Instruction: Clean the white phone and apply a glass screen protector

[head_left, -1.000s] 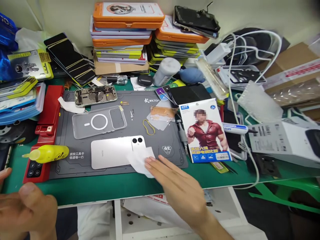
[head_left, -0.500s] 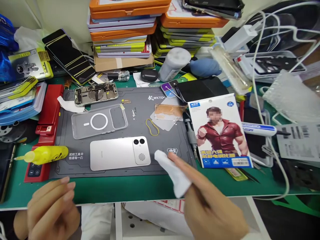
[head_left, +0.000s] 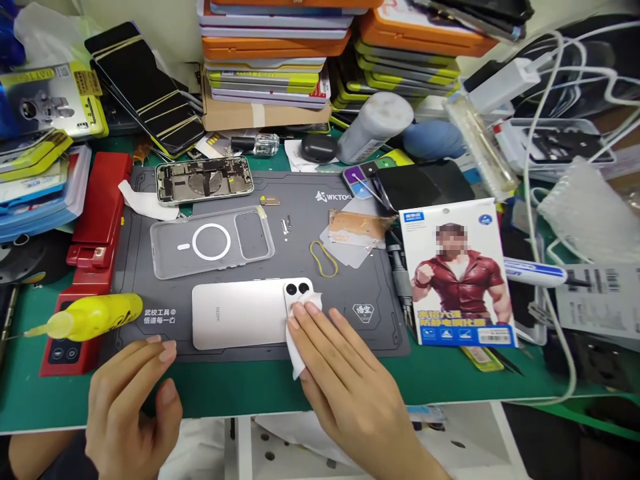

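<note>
Phone: white, back up on the grey mat, white phone with its camera end to the right, seemingly so that end is exposed.
Tissue: white tissue lies over the camera end, under the fingers.
Right grip: right hand flat, fingers together, apparently to spread pressure; whether the thumb pinches cannot be told.
Left grip: left hand half-curled, empty, thumb apart, near the desk edge.
Behind: clear case near the phone, then opened phone.
Obstructions: yellow bottle may hinder the left; printed packet bounds the right.
</note>
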Demonstrator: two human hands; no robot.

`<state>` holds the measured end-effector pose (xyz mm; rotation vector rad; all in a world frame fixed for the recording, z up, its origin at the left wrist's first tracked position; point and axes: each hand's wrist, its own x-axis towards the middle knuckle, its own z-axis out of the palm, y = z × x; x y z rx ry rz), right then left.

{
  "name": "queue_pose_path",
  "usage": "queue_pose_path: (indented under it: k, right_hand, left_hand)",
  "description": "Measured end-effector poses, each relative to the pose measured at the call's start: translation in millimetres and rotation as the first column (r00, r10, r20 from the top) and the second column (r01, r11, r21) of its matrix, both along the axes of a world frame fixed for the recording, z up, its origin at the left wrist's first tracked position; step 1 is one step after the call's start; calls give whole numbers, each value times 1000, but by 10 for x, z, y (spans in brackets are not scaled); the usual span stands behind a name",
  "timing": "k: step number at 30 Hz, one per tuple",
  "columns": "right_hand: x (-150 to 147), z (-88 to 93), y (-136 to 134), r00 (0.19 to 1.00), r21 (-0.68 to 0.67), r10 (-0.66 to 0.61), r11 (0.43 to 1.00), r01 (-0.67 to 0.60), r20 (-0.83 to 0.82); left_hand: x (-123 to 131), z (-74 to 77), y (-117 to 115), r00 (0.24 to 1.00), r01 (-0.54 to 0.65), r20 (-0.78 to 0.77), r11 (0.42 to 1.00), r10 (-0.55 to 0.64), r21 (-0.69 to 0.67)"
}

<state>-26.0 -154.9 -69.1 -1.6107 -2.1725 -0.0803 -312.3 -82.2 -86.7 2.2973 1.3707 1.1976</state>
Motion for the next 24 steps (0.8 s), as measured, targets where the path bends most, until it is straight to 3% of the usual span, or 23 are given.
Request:
queue_pose_path:
  k: [3,7,13,17,21,24]
  right_hand:
    - [-72,7,173,1000,-11,-13,1000,13,20]
    - [-187,13,346,999,20,-21,1000,20,27]
    - [-280,94,300,999,-8,2,1000,-2,36]
    - [-356,48,290,997,43,-34,999,32,64]
    - [-405,31,257,999,16,35,999,-36,32]
    - [-443,54,304,1000,21,-7,1000,7,30]
  left_hand:
    - [44,40,26,995,83,-63,993,-78,87]
    - [61,49,31,994,96,-55,991,-91,92]
    - [55,49,26,993,111,-43,989,-108,94]
    - [56,38,46,991,127,-53,986,-122,106]
    - [65,37,74,990,134,-72,982,-125,131]
    - [61,40,86,991,129,-59,982,-122,140]
